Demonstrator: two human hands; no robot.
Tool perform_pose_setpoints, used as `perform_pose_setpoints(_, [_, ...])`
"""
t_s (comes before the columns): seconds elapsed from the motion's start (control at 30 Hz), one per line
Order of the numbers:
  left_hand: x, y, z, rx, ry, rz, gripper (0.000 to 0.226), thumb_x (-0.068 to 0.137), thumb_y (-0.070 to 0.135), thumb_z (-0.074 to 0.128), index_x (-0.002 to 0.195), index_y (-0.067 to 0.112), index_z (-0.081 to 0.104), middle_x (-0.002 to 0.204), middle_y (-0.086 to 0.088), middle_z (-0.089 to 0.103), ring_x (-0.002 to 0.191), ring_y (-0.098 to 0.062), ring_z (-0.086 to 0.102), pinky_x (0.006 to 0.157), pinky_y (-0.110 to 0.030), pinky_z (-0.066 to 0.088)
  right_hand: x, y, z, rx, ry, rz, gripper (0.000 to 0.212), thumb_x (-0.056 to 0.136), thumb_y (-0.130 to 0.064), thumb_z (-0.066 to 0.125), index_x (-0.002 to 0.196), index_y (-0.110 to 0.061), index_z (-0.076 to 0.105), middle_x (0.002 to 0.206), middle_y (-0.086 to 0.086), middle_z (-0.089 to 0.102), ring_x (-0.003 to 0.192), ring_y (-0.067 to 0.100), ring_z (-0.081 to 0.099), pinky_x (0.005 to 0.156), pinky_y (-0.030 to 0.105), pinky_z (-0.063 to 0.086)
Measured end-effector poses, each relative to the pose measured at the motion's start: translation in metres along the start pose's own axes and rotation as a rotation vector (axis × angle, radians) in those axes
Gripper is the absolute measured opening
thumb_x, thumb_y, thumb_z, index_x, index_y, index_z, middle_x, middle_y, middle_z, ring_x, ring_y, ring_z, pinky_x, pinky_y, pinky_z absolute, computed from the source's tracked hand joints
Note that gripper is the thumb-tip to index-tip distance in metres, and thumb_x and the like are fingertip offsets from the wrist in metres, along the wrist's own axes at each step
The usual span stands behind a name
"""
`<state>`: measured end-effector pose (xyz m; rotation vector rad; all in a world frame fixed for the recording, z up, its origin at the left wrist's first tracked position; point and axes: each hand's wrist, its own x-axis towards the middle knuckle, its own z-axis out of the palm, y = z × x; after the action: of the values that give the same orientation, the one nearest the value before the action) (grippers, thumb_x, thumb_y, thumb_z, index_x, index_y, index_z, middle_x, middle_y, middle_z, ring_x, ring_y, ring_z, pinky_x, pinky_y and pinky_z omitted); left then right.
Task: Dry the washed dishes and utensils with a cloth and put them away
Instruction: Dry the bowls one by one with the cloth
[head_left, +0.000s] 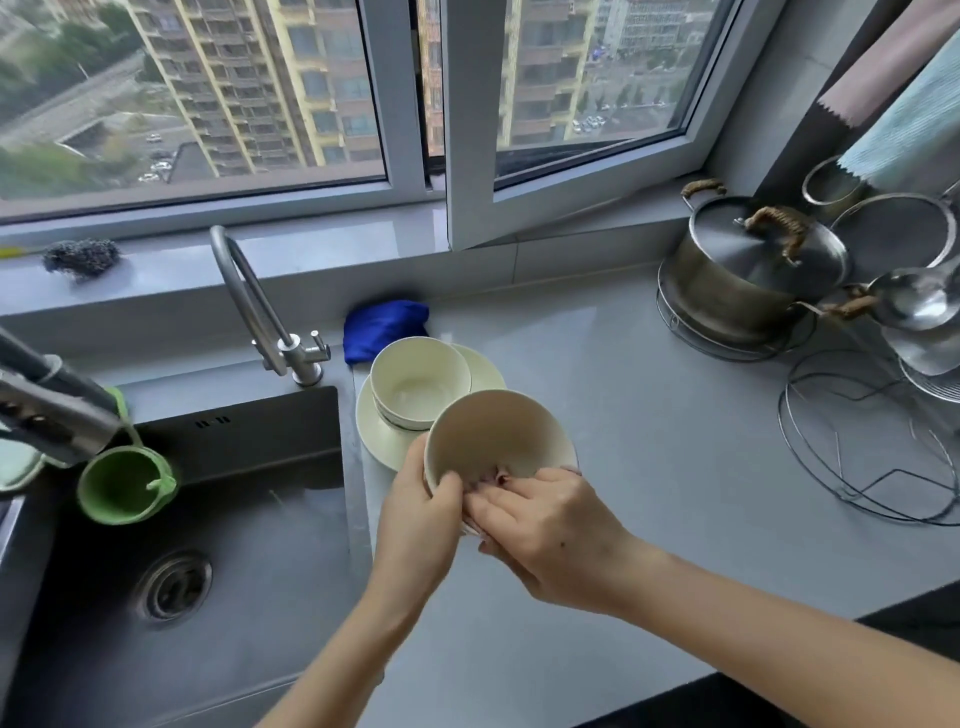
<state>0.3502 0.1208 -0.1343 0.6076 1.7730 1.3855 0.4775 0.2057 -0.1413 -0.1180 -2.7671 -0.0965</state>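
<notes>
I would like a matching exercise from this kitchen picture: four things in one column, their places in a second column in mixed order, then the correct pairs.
Things:
1. blue cloth
2. steel pot
3. green cup
4. tilted bowl

Places:
A. over the sink
B. on a wire stand at the right
C. held in both hands
D. behind the stacked dishes

Pairs: 1-D, 2-B, 3-A, 4-C

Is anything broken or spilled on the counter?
No, nothing looks broken or spilled. The bowl held in both hands looks whole, and the other bowls sit stacked neatly on a plate beside the sink.
</notes>
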Motion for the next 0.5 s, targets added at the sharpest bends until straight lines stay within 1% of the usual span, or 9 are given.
perform_pose_setpoints(0.07, [0.01,0.003,0.002,0.122,-0.033,-0.045,0.042,0.077,-0.001,0.047,0.099,0.032,0.06,0.089,0.005,0.069,0.088,-0.02,0.065,0.079,-0.042,0.056,-0.006,0.012,0.001,-0.062,-0.018,-0.058,0.029,0.076,-0.018,0.063,0.104,-0.01,0.068,0.08,-0.001,0.07,0.061,0.018,0.062,0.052,0.027,0.037])
perform_pose_setpoints(0.13, [0.016,0.005,0.008,0.214,-0.072,-0.074,0.037,0.07,0.0,0.051,0.096,0.026,0.061,0.086,0.003,0.067,0.084,-0.021,0.064,0.078,-0.043,0.056,-0.012,0.024,0.002,-0.113,-0.057,-0.117,0.024,0.078,-0.019,0.061,0.098,-0.011,0.07,0.071,-0.003,0.067,0.055,0.018,0.059,0.051,0.027,0.035])
perform_pose_setpoints(0.2, [0.02,0.011,0.015,0.259,-0.112,-0.123,0.035,0.062,0.005,0.051,0.093,0.019,0.062,0.081,0.001,0.067,0.078,-0.021,0.064,0.074,-0.046,0.057,-0.015,0.038,-0.002,-0.064,-0.093,-0.17,0.023,0.088,-0.02,0.049,0.093,-0.012,0.069,0.064,-0.003,0.063,0.052,0.018,0.058,0.046,0.025,0.038])
perform_pose_setpoints(0.23, [0.021,0.014,0.017,0.245,-0.134,-0.156,0.033,0.064,0.0,0.052,0.091,0.016,0.062,0.079,-0.001,0.067,0.075,-0.022,0.064,0.07,-0.047,0.058,-0.015,0.047,-0.006,-0.019,-0.118,-0.216,0.028,0.093,-0.023,0.042,0.092,-0.013,0.068,0.064,-0.003,0.063,0.052,0.018,0.058,0.045,0.025,0.041])
perform_pose_setpoints(0.27, [0.024,0.016,0.018,0.222,-0.154,-0.191,0.032,0.068,-0.007,0.051,0.089,0.015,0.062,0.078,-0.003,0.066,0.072,-0.022,0.065,0.065,-0.045,0.059,-0.015,0.057,-0.01,0.028,-0.155,-0.276,0.031,0.096,-0.026,0.039,0.093,-0.015,0.067,0.068,-0.004,0.064,0.056,0.019,0.06,0.047,0.026,0.043])
perform_pose_setpoints(0.33, [0.025,0.023,0.022,0.169,-0.188,-0.266,0.036,0.075,-0.016,0.044,0.09,0.011,0.061,0.08,-0.007,0.065,0.067,-0.022,0.066,0.056,-0.038,0.059,-0.013,0.08,-0.022,0.114,-0.243,-0.381,0.03,0.093,-0.037,0.044,0.104,-0.019,0.065,0.084,-0.005,0.069,0.067,0.019,0.064,0.055,0.029,0.048])
perform_pose_setpoints(0.37, [0.025,0.028,0.025,0.132,-0.211,-0.3,0.035,0.077,-0.017,0.043,0.094,0.006,0.062,0.082,-0.011,0.066,0.067,-0.024,0.067,0.055,-0.037,0.058,-0.01,0.091,-0.028,0.155,-0.253,-0.401,0.034,0.091,-0.042,0.047,0.11,-0.02,0.064,0.092,-0.005,0.07,0.071,0.02,0.065,0.059,0.031,0.049])
perform_pose_setpoints(0.43, [0.027,0.033,0.031,0.065,-0.242,-0.367,0.032,0.079,-0.016,0.042,0.102,-0.005,0.062,0.086,-0.019,0.066,0.073,-0.031,0.067,0.056,-0.039,0.059,-0.006,0.106,-0.039,0.265,-0.231,-0.379,0.039,0.092,-0.045,0.048,0.118,-0.019,0.063,0.106,-0.001,0.07,0.08,0.024,0.067,0.064,0.034,0.051])
perform_pose_setpoints(0.5, [0.03,0.036,0.036,0.031,-0.242,-0.431,0.031,0.08,-0.015,0.041,0.103,-0.01,0.062,0.088,-0.023,0.066,0.077,-0.035,0.067,0.056,-0.039,0.059,-0.005,0.115,-0.048,0.4,-0.186,-0.317,0.037,0.099,-0.036,0.043,0.12,-0.016,0.065,0.117,0.001,0.068,0.096,0.024,0.068,0.075,0.035,0.053])
